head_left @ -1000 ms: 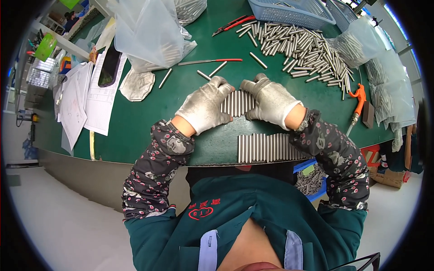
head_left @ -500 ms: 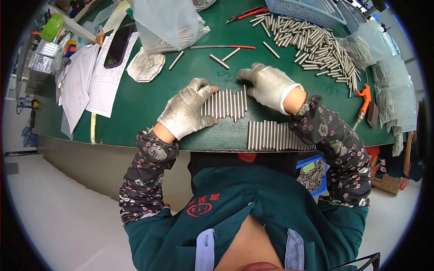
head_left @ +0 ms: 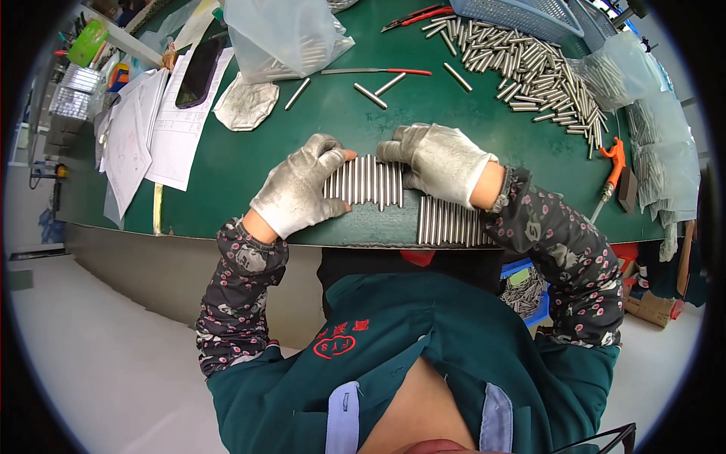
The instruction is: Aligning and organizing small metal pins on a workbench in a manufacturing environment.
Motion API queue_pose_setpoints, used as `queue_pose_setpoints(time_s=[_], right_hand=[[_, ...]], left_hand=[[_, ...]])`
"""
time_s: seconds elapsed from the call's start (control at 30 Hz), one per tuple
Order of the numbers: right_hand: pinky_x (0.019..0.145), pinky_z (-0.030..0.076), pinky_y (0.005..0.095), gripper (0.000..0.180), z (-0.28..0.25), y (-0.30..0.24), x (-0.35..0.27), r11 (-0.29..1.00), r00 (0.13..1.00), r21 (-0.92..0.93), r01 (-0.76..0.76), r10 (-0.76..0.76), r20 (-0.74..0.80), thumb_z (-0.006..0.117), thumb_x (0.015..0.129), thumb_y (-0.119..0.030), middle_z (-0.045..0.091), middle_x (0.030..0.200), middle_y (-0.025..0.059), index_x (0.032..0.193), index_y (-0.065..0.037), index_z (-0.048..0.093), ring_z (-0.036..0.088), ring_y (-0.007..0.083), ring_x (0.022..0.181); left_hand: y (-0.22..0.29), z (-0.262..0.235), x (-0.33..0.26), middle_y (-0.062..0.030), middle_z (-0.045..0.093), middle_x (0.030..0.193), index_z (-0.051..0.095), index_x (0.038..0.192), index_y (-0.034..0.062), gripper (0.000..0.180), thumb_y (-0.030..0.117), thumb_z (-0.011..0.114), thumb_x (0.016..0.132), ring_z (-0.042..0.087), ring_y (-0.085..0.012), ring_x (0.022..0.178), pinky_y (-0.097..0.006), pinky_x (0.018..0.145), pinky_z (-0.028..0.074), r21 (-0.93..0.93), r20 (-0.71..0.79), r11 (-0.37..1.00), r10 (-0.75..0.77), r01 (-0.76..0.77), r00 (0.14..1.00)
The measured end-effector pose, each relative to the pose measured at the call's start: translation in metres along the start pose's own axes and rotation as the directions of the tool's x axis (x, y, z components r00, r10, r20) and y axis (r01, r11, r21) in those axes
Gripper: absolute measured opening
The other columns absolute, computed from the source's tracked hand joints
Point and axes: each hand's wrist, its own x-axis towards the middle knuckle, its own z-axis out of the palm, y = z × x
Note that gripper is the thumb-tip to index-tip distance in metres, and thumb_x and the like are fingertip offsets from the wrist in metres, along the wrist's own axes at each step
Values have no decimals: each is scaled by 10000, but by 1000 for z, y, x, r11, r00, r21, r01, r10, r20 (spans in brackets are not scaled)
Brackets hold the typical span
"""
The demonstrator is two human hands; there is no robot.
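Note:
A row of shiny steel pins (head_left: 365, 182) lies side by side on the green table, their ends uneven. My gloved left hand (head_left: 301, 186) grips its left end, fingertips at the far ends of the pins and thumb at the near ends. Against the right end of that row, my gloved right hand (head_left: 440, 162) has its fingers bent round the last pins; its thumb is mostly hidden. A second row of pins (head_left: 452, 222) sits near the table edge, partly under my right forearm.
A heap of loose pins (head_left: 529, 72) spreads below a blue basket (head_left: 522, 17). Tweezers with a red handle (head_left: 376, 72), scattered pins, a spare glove (head_left: 246, 104) and a phone (head_left: 199, 73) lie beyond my hands. An orange-handled air gun (head_left: 614, 163) is at the right.
My right hand has come left and nearer, from just off the row onto its right end. My left hand and the row have shifted slightly left.

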Motion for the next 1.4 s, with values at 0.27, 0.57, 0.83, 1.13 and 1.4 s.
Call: queue_pose_setpoints(time_s=[0.27,0.57,0.83,1.13,1.4], right_hand=[[815,466,397,307,-1,-5,-13,984,979,-4,180,-178,95,714,688,-129,662,864,74,993,-110,682,586,278,923],[798,464,391,322,-3,-7,-21,998,996,-6,58,-58,69,617,721,-79,654,911,63,1027,-148,690,573,268,907],[804,460,411,417,2,-6,-23,988,988,-37,149,-147,54,552,710,-45,625,914,89,1095,-155,665,573,290,898],[795,487,407,279,-32,60,-11,924,878,-152,-350,267,-398,650,762,-156,641,923,128,1027,-69,637,606,320,889],[758,519,396,120,-24,79,10,761,800,-264,-592,517,-303,549,801,-82,666,883,156,864,-54,647,659,309,862]], left_hand=[[21,9,-24,-92,509,1136,563,1157,91,627,186,815,590,579,-308,1001,-391,826,509,3,35,1000,15,-15,999],[24,11,-33,-107,491,1186,516,1263,102,858,150,872,484,541,-318,1051,-383,886,484,-155,29,988,34,-29,999],[19,14,-31,-110,485,1191,513,1257,112,833,94,859,499,538,-320,1050,-381,873,489,-145,79,987,82,-70,993],[11,-15,2,-124,526,1151,544,1213,65,619,264,781,676,566,-303,993,-390,847,479,46,-92,999,22,-18,996],[3,-2,98,-140,501,1217,565,1195,87,537,390,696,772,574,-315,1073,-407,899,487,69,-142,953,-282,294,949]])
